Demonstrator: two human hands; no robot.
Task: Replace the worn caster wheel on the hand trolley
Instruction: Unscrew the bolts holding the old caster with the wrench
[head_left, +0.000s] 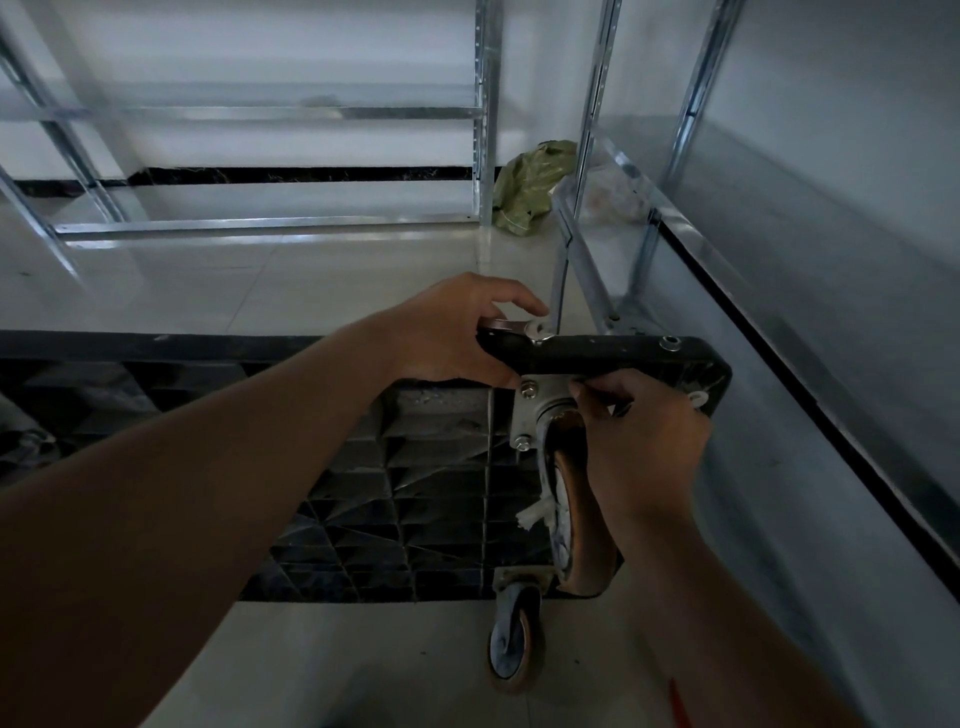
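tiled floor (322, 280) | trolley (415, 493) on edge | left hand (447, 338) grips wrench (535, 330), brace it | right hand (639, 441) pinches caster (574, 514) nut, contents hidden

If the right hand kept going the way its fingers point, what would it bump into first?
Probably the caster's metal mounting plate. The right hand points up and left, with its fingertips already at the plate's top edge under the black trolley deck. Depth is unclear.

A bare storeroom: metal shelving racks (270, 114) stand at 11 o'clock and another rack (613, 218) at 1 o'clock, on a pale tiled floor (291, 280), with white walls (831, 130) at 2 o'clock.
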